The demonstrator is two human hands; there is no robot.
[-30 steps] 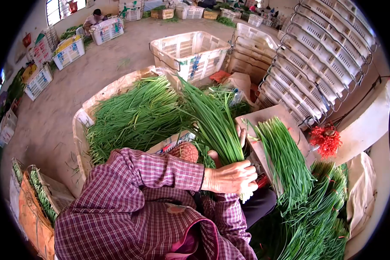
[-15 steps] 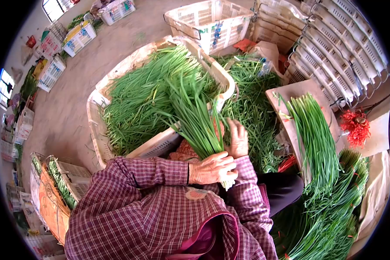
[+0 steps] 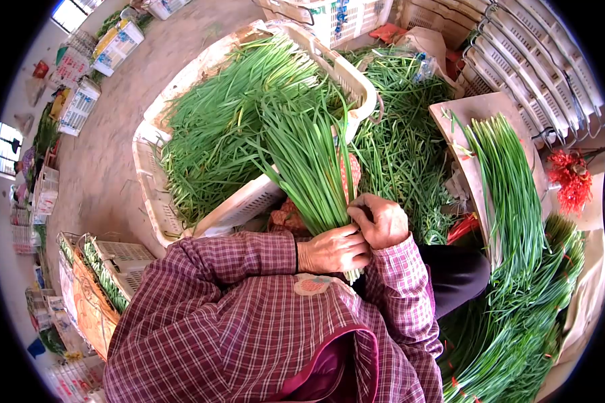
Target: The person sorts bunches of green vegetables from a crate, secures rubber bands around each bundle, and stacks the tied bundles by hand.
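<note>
Left hand (image 3: 333, 250) clamps the bunch (image 3: 316, 191) low, right hand (image 3: 383, 221) pinched together against it, leaves (image 3: 301, 138) over the near edge of the crate (image 3: 252, 201) — light, bruisable, I'd guess — best held by its stalks (image 3: 353, 274).

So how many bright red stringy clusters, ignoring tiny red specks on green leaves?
2: one bright red stringy cluster right of the flat tan board; another by the dark-trousered knee. Others may be hidden.
</note>
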